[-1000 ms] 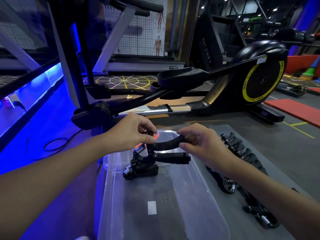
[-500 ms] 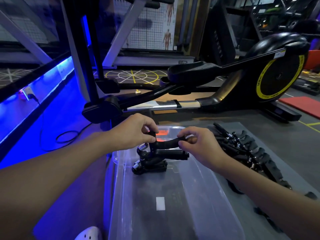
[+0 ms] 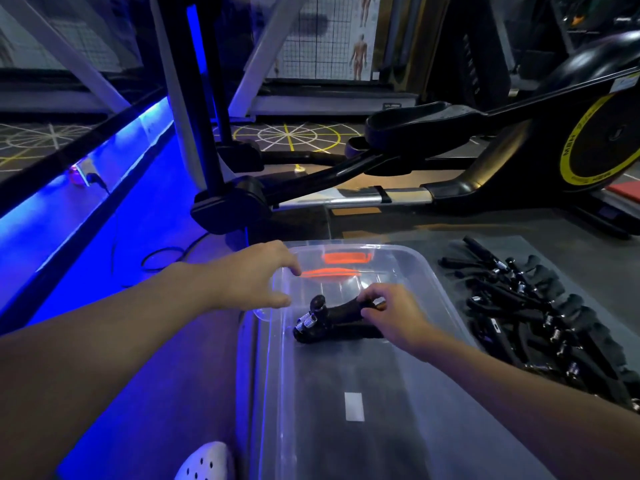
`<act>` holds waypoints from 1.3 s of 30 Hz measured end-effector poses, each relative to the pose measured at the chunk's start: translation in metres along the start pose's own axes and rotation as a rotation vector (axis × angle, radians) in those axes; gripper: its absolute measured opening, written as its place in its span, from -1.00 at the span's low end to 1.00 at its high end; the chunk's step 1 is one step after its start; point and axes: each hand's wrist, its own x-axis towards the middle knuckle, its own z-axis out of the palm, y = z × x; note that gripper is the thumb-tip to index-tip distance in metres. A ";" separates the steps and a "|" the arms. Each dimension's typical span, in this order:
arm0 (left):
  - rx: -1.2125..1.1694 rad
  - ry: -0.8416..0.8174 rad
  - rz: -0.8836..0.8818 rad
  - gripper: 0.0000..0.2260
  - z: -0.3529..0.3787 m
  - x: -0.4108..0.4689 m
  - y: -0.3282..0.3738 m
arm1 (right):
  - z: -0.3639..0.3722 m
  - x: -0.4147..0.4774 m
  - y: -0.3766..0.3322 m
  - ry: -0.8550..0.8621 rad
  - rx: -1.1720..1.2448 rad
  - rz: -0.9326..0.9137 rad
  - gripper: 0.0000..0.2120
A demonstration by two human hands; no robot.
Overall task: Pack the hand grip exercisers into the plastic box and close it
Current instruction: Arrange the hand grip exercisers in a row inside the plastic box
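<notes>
A clear plastic box (image 3: 446, 292) stands open on the grey floor in front of me. A black hand grip exerciser (image 3: 332, 318) with a silver spring lies on its floor near the far end. My right hand (image 3: 391, 315) pinches the end of its upper handle. My left hand (image 3: 256, 275) hovers over the box's far left corner, fingers relaxed, holding nothing. A pile of several more black exercisers (image 3: 540, 317) lies on the floor right of the box.
A black and yellow elliptical trainer (image 3: 519, 157) stands just beyond the box. A blue-lit ledge (image 3: 86, 209) and a cable run along the left. A white perforated shoe (image 3: 207, 462) shows at the bottom edge.
The exerciser has gone down from rim height onto the box floor. My left hand has let go of it and moved off to the left; my right hand still holds the handle.
</notes>
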 end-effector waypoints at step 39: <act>-0.014 -0.281 -0.087 -0.22 0.013 -0.004 -0.009 | 0.064 0.028 0.076 0.031 -0.243 0.000 -0.74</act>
